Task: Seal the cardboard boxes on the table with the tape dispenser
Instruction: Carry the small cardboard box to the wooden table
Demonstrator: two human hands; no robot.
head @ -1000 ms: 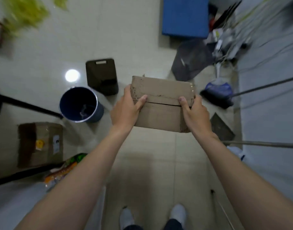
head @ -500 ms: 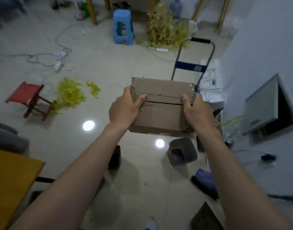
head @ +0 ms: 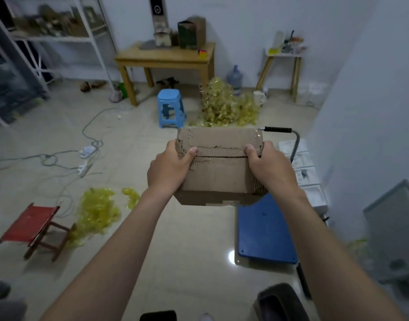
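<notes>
the cardboard box (head: 219,174) looks light yet stiff, its top seam untaped; left grip (head: 168,170) and right grip (head: 271,169) clasp its ends, thumbs pressing the flaps.

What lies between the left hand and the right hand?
Only the box: the left hand grips one end, the right hand the other. The head view shows it.

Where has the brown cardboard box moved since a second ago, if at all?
Yes, forward: the brown cardboard box was short of the blue trolley platform, now it covers its far end.
</notes>
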